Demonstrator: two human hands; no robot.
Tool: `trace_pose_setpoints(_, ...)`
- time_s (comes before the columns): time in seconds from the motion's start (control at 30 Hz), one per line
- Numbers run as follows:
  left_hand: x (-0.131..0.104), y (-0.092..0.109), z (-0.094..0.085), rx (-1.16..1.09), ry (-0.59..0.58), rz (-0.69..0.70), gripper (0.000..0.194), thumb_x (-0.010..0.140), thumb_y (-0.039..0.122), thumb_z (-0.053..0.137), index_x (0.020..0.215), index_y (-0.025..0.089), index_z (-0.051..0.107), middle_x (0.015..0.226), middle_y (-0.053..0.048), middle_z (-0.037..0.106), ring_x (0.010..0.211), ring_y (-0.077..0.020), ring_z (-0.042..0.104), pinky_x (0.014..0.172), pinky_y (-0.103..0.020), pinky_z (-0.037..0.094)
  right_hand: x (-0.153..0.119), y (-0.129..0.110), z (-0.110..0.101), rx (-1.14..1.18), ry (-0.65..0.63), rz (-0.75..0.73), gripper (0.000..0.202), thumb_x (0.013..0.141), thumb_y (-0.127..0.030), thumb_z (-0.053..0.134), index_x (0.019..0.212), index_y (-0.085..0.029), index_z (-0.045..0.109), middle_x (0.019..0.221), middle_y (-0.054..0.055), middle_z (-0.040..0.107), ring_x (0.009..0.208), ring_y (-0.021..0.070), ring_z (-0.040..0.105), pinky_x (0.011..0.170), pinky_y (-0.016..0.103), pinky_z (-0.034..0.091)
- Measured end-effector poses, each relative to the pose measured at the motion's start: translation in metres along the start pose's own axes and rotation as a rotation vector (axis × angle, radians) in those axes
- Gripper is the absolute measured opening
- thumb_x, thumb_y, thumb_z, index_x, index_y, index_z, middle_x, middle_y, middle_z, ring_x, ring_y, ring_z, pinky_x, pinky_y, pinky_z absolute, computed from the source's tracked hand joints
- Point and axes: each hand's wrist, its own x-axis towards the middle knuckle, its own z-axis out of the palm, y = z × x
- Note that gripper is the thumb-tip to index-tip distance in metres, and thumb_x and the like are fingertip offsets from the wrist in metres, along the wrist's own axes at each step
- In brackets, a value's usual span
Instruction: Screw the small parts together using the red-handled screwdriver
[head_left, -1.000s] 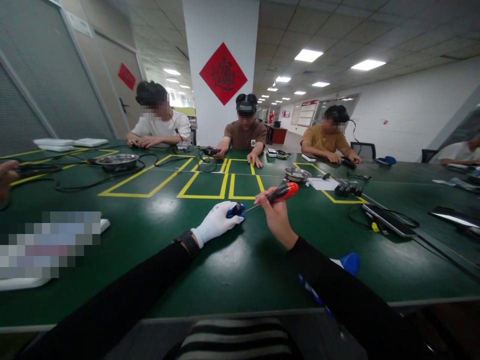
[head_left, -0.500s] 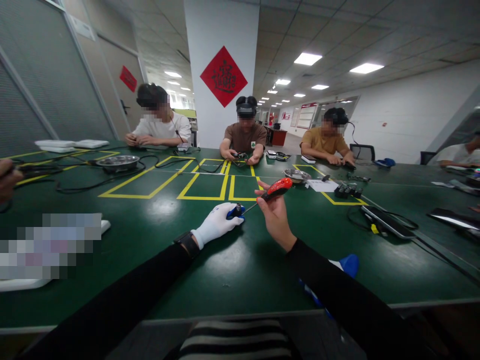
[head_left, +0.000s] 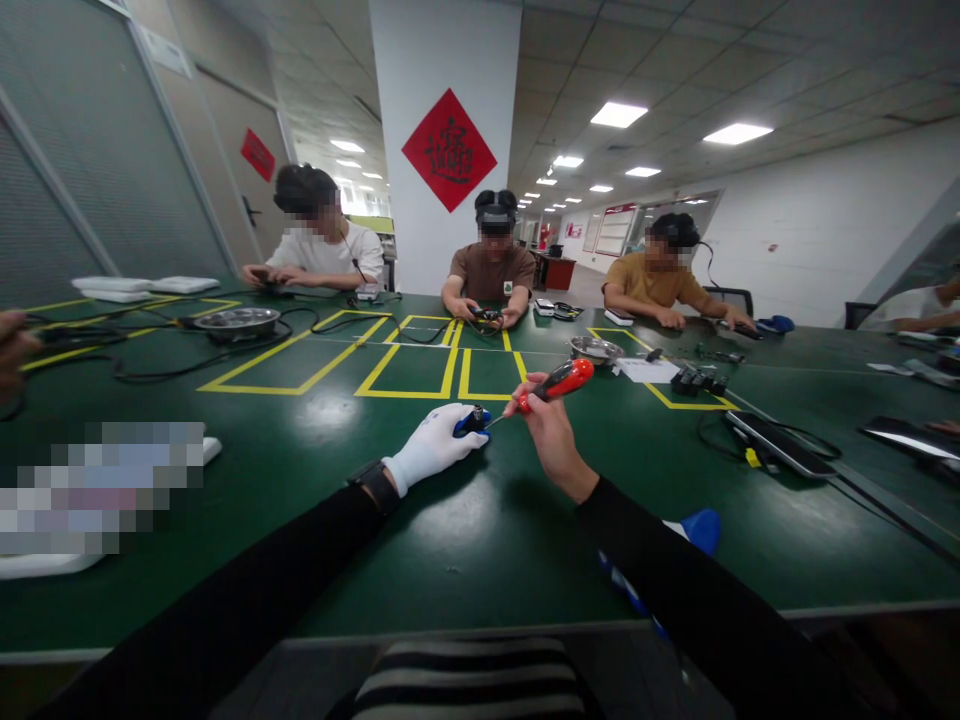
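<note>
My left hand (head_left: pixel 439 442), in a white glove with blue fingertips, is closed around a small black part (head_left: pixel 472 422) just above the green table. What kind of part it is I cannot make out. Bare fingers of my right hand (head_left: pixel 553 432) grip a red and black screwdriver (head_left: pixel 564 380). Its thin shaft slants down and left to the part, where the tip is hidden by the gloved fingers. Beneath my right forearm lies a blue and white glove (head_left: pixel 701 530), partly covered by the sleeve.
Yellow tape outlines (head_left: pixel 405 393) mark the green table (head_left: pixel 322 580). Metal bowls (head_left: pixel 596 350) stand further back, with several black parts (head_left: pixel 697 382) and white paper (head_left: pixel 646 370) nearby. A black flat device (head_left: pixel 780 445) with cables lies right. Several people sit around the table.
The screwdriver handle has shifted slightly right and turned in my right hand, whose fingers have closed in nearer its shaft. My left hand stays in place with the black part.
</note>
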Motion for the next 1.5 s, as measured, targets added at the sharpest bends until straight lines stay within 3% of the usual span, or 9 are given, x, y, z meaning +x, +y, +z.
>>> trace_pose_setpoints(0.13,-0.0001,-0.0002,0.0006,-0.006,0.004,0.011,0.026,0.080,0.038,0.063,0.094,0.017,0.067,0.089,-0.003,0.067,0.083,-0.0198,0.060,0.076,-0.029,0.047,-0.0011,-0.0016,-0.0031,-0.157,0.015,-0.018,0.027,0.088,-0.031,0.052,0.114,-0.024,0.055,0.110,0.004,0.058,0.087,0.0163,0.063,0.093,0.038,0.049)
trace_pose_setpoints(0.27,-0.0003,-0.0010,0.0017,-0.012,0.003,0.000,0.026,0.080,0.038,0.063,0.095,0.017,0.067,0.087,-0.002,0.067,0.081,-0.0191,0.060,0.075,-0.028,0.047,0.0001,-0.0014,-0.0037,-0.371,0.066,-0.162,0.027,0.086,-0.035,0.060,0.110,-0.021,0.059,0.123,0.008,0.057,0.102,0.0195,0.060,0.096,0.037,0.047)
trace_pose_setpoints(0.5,-0.0002,-0.0003,0.0003,-0.009,-0.003,0.005,0.026,0.080,0.038,0.063,0.096,0.018,0.067,0.090,-0.003,0.068,0.084,-0.0202,0.061,0.077,-0.029,0.047,0.0009,-0.0055,-0.0008,-0.430,0.103,-0.150,0.019,0.078,-0.033,0.071,0.089,-0.019,0.064,0.091,0.004,0.066,0.081,0.0173,0.062,0.082,0.034,0.051)
trace_pose_setpoints(0.6,0.0001,-0.0008,0.0005,-0.002,0.001,0.013,0.026,0.080,0.038,0.063,0.096,0.018,0.067,0.091,-0.003,0.068,0.086,-0.0206,0.061,0.078,-0.030,0.047,0.0005,-0.0076,0.0021,-0.338,0.059,-0.131,0.019,0.079,-0.033,0.071,0.079,-0.021,0.057,0.078,0.000,0.066,0.076,0.0173,0.064,0.079,0.034,0.053)
trace_pose_setpoints(0.8,-0.0001,-0.0016,0.0013,0.007,0.009,0.010,0.027,0.080,0.038,0.063,0.096,0.017,0.067,0.092,-0.004,0.068,0.087,-0.0211,0.061,0.079,-0.030,0.047,0.0024,-0.0026,0.0002,-0.148,-0.052,-0.024,0.019,0.085,-0.033,0.066,0.087,-0.022,0.050,0.077,-0.002,0.066,0.072,0.0146,0.065,0.077,0.033,0.053)
trace_pose_setpoints(0.97,-0.0003,-0.0008,0.0007,0.004,0.002,0.003,0.028,0.080,0.039,0.063,0.097,0.017,0.067,0.093,-0.004,0.068,0.087,-0.0210,0.061,0.079,-0.030,0.047,0.0033,0.0022,-0.0031,-0.037,-0.026,0.031,0.022,0.085,-0.029,0.063,0.101,-0.025,0.049,0.075,-0.006,0.056,0.065,0.0116,0.060,0.077,0.032,0.052)
trace_pose_setpoints(1.2,-0.0001,-0.0005,0.0007,-0.001,0.004,-0.013,0.027,0.079,0.040,0.064,0.093,0.017,0.067,0.087,-0.003,0.067,0.081,-0.0194,0.060,0.073,-0.029,0.047,-0.0034,-0.0019,0.0019,-0.159,-0.031,-0.038,0.032,0.087,-0.027,0.054,0.118,-0.026,0.050,0.105,0.002,0.057,0.083,0.0153,0.063,0.091,0.037,0.050)
trace_pose_setpoints(1.33,-0.0004,-0.0006,0.0011,-0.016,0.012,-0.005,0.025,0.079,0.037,0.064,0.093,0.017,0.067,0.086,-0.003,0.067,0.079,-0.0189,0.059,0.072,-0.028,0.046,-0.0026,-0.0028,0.0007,-0.295,0.017,-0.119,0.026,0.084,-0.031,0.064,0.108,-0.022,0.057,0.123,0.007,0.057,0.095,0.0180,0.062,0.093,0.037,0.049)
trace_pose_setpoints(1.5,0.0000,-0.0020,0.0017,-0.018,0.013,0.006,0.025,0.079,0.038,0.063,0.092,0.017,0.067,0.086,-0.003,0.067,0.080,-0.0191,0.060,0.072,-0.028,0.046,-0.0052,-0.0028,0.0048,-0.247,-0.028,-0.118,0.018,0.081,-0.029,0.069,0.087,-0.023,0.052,0.084,-0.001,0.061,0.076,0.0160,0.062,0.077,0.033,0.052)
